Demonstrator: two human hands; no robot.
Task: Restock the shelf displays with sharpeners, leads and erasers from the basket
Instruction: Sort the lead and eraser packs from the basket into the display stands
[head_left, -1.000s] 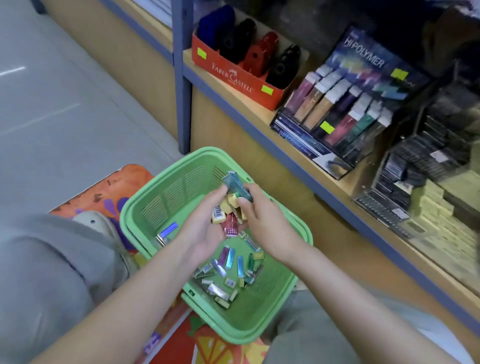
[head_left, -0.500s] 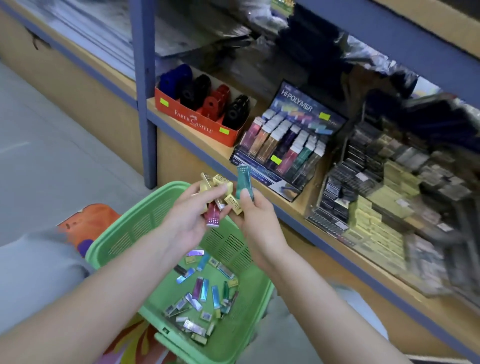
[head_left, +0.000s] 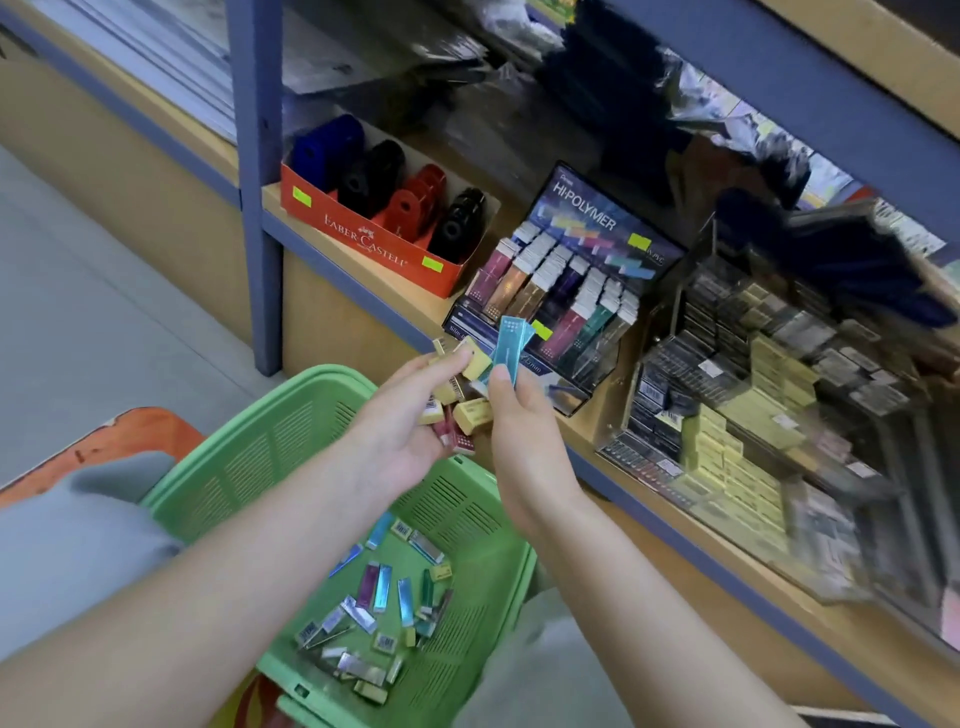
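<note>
Your left hand (head_left: 410, 436) is positioned above the far rim of the green basket (head_left: 249, 462), palm turned up. Its fingers are curled round a cluster of small yellow packs (head_left: 472, 413) and one red lead case (head_left: 460, 442). Your right hand (head_left: 524, 436) is just beside it on the shelf side. It pinches two teal lead cases (head_left: 511, 344) between thumb and fingers, and the cases stand upright and slightly fanned. In this view the teal cases overlap the lower front edge of the Hi-Polymer display (head_left: 597, 218); you cannot tell whether they touch it. Loose lead cases (head_left: 384, 597) in teal, blue, purple and silver lie scattered with a few yellow packs on the near half of the basket floor. On the shelf board (head_left: 592, 421), a red Faber-Castell carton (head_left: 363, 244) sits at the left end, against the blue upright post (head_left: 254, 182). It holds blue, black and red sharpeners (head_left: 387, 174). The Hi-Polymer display stands just to the right of the carton, with its rows of lead cases stacked at a tilt. Further right along the shelf, a clear display (head_left: 753, 410) holds dark and yellow packs; this area is blurred.
</note>
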